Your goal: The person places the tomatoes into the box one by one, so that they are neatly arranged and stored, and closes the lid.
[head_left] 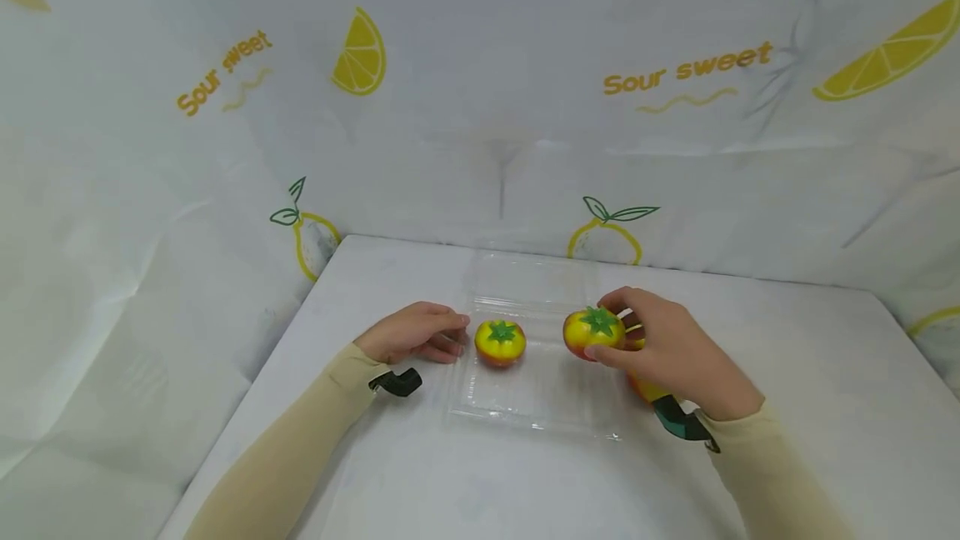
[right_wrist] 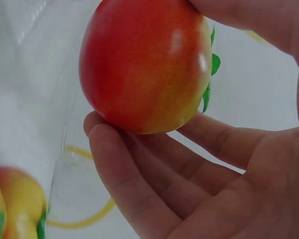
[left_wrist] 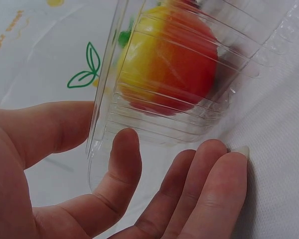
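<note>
A clear plastic container [head_left: 517, 411] lies opened out on the white table, with one yellow-and-red tomato [head_left: 500, 344] in its left part. At the container's left edge is my left hand [head_left: 422, 332], its fingers loosely bent and holding nothing; the left wrist view shows the fingers [left_wrist: 124, 154] beside the clear ribbed wall. My right hand [head_left: 667, 348] grips a second tomato [right_wrist: 144, 64] between thumb and fingers, over the container's right part. Its green star-shaped leaf faces up. More yellow-red fruit [head_left: 647, 388] lies partly hidden beneath and behind the right hand.
The container's clear lid part [head_left: 532, 277] extends toward the back of the table [head_left: 480, 490]. A white sheet [head_left: 480, 123] printed with lemons hangs behind and along the left side.
</note>
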A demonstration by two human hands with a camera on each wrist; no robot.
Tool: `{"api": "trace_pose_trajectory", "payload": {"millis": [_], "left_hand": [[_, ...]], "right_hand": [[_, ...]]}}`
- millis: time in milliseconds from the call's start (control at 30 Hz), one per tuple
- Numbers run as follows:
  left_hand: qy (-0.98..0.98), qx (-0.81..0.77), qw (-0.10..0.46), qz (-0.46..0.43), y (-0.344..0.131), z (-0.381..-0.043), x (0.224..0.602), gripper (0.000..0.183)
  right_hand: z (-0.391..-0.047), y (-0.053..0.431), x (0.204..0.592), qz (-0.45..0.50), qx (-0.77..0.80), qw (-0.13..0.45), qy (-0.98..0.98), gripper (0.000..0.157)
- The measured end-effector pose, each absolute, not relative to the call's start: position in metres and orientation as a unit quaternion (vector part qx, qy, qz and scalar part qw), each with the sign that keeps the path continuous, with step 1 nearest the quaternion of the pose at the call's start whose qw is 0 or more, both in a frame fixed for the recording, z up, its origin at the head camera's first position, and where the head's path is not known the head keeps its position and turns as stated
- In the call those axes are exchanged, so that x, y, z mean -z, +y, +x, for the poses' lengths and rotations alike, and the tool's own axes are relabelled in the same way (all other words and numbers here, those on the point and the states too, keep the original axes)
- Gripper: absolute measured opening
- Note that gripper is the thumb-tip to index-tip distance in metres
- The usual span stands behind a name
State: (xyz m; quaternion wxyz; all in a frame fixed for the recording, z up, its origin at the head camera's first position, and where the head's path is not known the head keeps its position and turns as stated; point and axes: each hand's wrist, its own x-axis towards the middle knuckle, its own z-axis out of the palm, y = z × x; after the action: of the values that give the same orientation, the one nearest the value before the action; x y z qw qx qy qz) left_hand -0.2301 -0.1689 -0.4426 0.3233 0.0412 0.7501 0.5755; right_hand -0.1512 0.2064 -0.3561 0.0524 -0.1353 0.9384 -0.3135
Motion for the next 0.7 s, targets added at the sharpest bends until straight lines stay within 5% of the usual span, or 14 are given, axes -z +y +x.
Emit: {"api": "trace_pose_trajectory", "payload": {"millis": [300, 700], "left_hand": [[0.744, -0.583, 0.324, 0.04, -0.171, -0.23, 0.443, 0.041], [0.739, -0.59, 0.323, 0.043, -0.171, -0.232, 0.443, 0.042]], "right_hand": [[-0.147, 0.157, 0.366, -0.171, 0.287, 0.074, 0.94, 0.055], [-0.136, 0.1, 0.378, -0.191, 0.246, 0.086, 0.946, 0.066]]}}
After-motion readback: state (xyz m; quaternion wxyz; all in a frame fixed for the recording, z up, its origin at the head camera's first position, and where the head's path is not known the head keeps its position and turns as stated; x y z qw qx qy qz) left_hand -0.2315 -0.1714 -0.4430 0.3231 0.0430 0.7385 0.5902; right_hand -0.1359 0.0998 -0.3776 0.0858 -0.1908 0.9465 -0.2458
